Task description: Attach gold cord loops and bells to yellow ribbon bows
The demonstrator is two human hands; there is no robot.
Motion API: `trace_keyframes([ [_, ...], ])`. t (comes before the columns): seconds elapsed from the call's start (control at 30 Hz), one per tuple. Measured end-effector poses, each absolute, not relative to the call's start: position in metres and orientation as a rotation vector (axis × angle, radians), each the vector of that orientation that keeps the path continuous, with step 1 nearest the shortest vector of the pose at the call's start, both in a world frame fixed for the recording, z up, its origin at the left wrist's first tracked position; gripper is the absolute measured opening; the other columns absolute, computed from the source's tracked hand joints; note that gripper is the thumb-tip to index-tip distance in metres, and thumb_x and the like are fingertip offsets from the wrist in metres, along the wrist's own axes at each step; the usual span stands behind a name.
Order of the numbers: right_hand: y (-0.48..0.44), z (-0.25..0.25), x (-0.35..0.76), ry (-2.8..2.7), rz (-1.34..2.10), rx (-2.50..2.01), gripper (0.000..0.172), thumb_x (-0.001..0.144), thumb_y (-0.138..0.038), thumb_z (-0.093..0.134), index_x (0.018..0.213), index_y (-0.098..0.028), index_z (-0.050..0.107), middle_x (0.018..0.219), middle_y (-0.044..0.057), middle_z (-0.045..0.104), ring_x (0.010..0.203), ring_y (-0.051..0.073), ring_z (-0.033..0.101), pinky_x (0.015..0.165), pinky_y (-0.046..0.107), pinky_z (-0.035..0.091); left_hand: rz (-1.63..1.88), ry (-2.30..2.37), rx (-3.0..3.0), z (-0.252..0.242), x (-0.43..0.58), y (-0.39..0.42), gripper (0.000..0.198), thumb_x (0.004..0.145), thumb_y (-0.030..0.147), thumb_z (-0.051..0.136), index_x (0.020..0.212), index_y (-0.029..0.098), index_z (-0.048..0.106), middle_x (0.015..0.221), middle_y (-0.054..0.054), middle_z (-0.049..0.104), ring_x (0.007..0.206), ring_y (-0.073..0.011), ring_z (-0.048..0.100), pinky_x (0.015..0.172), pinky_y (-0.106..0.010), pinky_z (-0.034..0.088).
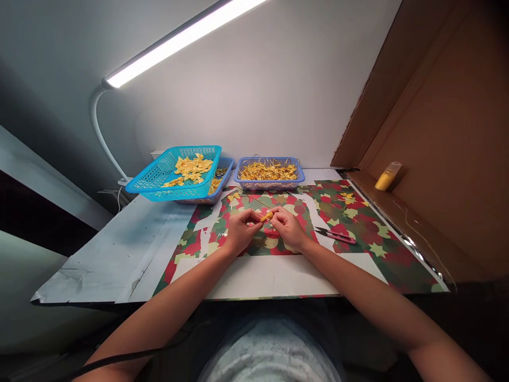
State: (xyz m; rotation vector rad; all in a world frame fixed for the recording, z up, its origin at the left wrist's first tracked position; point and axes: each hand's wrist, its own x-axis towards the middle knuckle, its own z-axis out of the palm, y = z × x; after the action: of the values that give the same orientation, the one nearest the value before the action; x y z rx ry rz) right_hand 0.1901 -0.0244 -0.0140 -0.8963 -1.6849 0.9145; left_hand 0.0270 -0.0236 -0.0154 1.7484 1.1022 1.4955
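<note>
Between my fingertips is a small yellow ribbon bow (pixel 266 216), held above the patterned sheet in the middle of the table. My left hand (pixel 242 231) pinches its left side. My right hand (pixel 289 227) closes on its right side, where a thin strand seems to hang down. Just beyond my hands, another yellow bow (pixel 234 196) lies on the sheet beside a thin gold tie (pixel 260 201). To the right of my right hand rest pink-handled thread snips (pixel 338 235) with dark blades.
A turquoise basket (pixel 149 183) of yellow bows sits tilted on a blue basket (pixel 226 178). Another blue basket (pixel 270 185) holds gold ties. Loose yellow pieces (pixel 348 197) lie at right, near a yellow-filled bottle (pixel 386 178) on the cardboard ledge. A lit lamp (pixel 178 45) hangs overhead.
</note>
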Motion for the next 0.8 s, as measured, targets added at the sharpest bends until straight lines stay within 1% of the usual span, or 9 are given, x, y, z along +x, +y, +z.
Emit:
trace_keyframes([
  [0.27,-0.0239,-0.0169,0.1900,-1.687,0.906,-0.900,0.027,0.079,-0.024,0.048,0.053,-0.020,0.043,0.087,0.002,0.055,0.080,0.015,0.053,0.072,0.029,0.043,1.490,1.100,1.805,-0.0169,0.0268,-0.0232,0.012,0.066,0.018,0.070,0.059,0.019,0.060,0.066,-0.001,0.070,0.062,-0.0159,0.064,0.060,-0.027,0.052],
  [0.5,-0.0245,-0.0176,0.1883,-1.687,0.881,-0.932,0.028,0.079,-0.025,0.049,0.052,-0.020,0.040,0.086,0.003,0.054,0.080,0.016,0.054,0.072,0.029,0.042,1.494,1.125,1.868,-0.0155,0.0264,-0.0244,0.013,0.065,0.013,0.068,0.057,0.019,0.060,0.065,-0.001,0.070,0.065,-0.0169,0.064,0.066,-0.028,0.051],
  [0.63,-0.0255,-0.0171,0.1868,-1.693,0.867,-0.941,0.027,0.079,-0.026,0.048,0.053,-0.021,0.040,0.087,0.004,0.052,0.084,0.017,0.054,0.071,0.029,0.042,1.500,1.141,1.878,-0.0151,0.0271,-0.0265,0.013,0.065,0.011,0.066,0.056,0.019,0.061,0.065,-0.001,0.070,0.064,-0.0168,0.065,0.065,-0.028,0.050],
  [0.8,-0.0246,-0.0185,0.1846,-1.698,0.848,-0.945,0.028,0.080,-0.028,0.048,0.055,-0.021,0.036,0.086,0.003,0.050,0.081,0.016,0.052,0.069,0.029,0.041,1.475,1.125,1.881,-0.0171,0.0314,-0.0286,0.012,0.065,0.012,0.068,0.057,0.020,0.064,0.065,0.000,0.071,0.063,-0.0165,0.065,0.063,-0.027,0.050],
])
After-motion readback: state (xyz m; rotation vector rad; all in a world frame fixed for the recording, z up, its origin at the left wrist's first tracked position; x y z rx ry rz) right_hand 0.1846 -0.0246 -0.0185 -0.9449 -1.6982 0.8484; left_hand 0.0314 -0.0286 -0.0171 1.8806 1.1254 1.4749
